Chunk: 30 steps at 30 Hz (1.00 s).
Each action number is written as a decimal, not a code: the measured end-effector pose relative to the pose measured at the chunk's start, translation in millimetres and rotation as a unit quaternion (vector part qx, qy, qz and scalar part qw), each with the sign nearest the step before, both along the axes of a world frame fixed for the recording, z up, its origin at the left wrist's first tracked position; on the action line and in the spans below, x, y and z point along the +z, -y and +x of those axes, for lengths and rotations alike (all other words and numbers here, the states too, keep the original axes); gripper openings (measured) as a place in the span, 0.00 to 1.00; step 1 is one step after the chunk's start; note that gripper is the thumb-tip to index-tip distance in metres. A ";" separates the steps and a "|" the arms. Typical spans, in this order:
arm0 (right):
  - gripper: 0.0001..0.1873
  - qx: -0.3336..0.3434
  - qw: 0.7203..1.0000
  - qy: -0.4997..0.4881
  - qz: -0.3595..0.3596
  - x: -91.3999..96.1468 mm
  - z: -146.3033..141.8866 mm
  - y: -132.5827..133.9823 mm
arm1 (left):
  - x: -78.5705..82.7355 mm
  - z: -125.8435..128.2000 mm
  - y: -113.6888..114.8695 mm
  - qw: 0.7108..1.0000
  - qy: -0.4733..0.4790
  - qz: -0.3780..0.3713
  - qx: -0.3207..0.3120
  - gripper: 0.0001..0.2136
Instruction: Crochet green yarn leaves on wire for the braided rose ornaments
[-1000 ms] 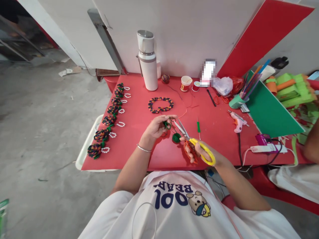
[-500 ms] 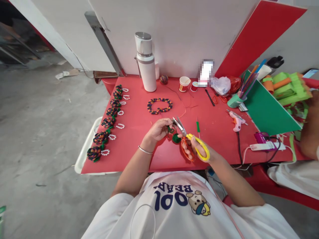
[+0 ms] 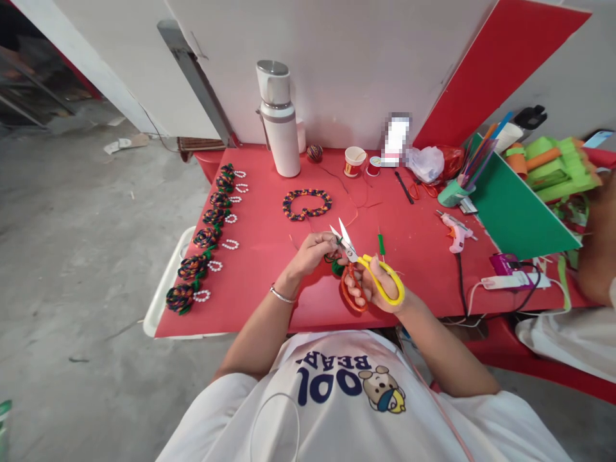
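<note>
Above the front part of the red table, my left hand (image 3: 312, 255) is closed, pinching dark green yarn (image 3: 338, 267) between thumb and fingers. Some of the yarn hangs below the fingertips, and its shape is partly hidden. My right hand (image 3: 380, 290) grips a pair of scissors (image 3: 353, 255) with one yellow and one red handle loop. The blades are spread apart, tips pointing away from me, right beside the left fingertips. Beyond the hands lies a braided multicolour yarn loop (image 3: 308, 217). To the right of the scissors is a green-handled hook tool (image 3: 382, 244).
Several yarn rosettes (image 3: 193, 266) with white bead loops line the table's left side. At the back stand a white thermos (image 3: 283, 141), a paper cup (image 3: 354, 168) and a phone (image 3: 397, 138). A pink glue gun (image 3: 457, 234) and power strip (image 3: 514, 282) lie right, near another person's arm.
The scissor blades have spread wider and the red handle loop has swung left. My left fingers have shifted slightly, and the green yarn ball beneath is now more covered.
</note>
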State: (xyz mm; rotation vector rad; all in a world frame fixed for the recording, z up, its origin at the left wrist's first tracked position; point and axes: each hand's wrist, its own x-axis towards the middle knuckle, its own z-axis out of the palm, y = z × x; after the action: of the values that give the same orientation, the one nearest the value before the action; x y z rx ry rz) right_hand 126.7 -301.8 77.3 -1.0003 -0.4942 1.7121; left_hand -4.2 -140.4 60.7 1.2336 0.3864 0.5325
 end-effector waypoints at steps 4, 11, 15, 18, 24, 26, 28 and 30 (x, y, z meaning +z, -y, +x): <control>0.37 0.012 0.999 -0.052 -0.005 6.4 0.6 0.7 | 2.4 -1.7 0.7 1.000 -0.018 -0.024 0.010 0.10; 0.37 0.014 0.996 -0.089 0.010 3.4 -2.5 1.5 | -0.1 -2.9 3.5 1.000 0.008 0.000 0.006 0.14; 0.35 -0.003 0.998 -0.058 0.027 -4.0 0.8 3.5 | -3.4 -2.2 6.4 0.999 0.034 0.009 -0.005 0.15; 0.38 -0.048 0.994 0.077 0.055 -0.5 16.3 5.7 | -3.7 1.7 5.1 0.998 0.053 -0.029 0.020 0.15; 0.39 -0.179 0.657 0.730 -0.060 7.4 88.6 -6.2 | -2.0 10.0 -12.4 0.961 0.000 -0.259 0.092 0.20; 0.32 -0.124 0.554 0.813 -0.133 1.3 110.9 -10.2 | -0.7 9.8 -16.1 0.943 0.013 -0.322 0.089 0.22; 0.27 -0.069 0.509 0.843 -0.158 -6.2 125.1 -10.8 | -0.1 8.6 -17.0 0.930 0.032 -0.357 0.079 0.22; 0.22 -0.050 0.464 0.869 -0.164 -10.8 129.6 -10.0 | -0.6 7.7 -16.1 0.924 0.049 -0.373 0.071 0.21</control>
State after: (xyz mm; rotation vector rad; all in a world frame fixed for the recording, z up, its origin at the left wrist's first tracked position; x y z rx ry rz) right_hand 256.3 -291.8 66.5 -2.8072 -1.2680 -0.0726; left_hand 3.5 -124.3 60.1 0.4420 0.5333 0.4992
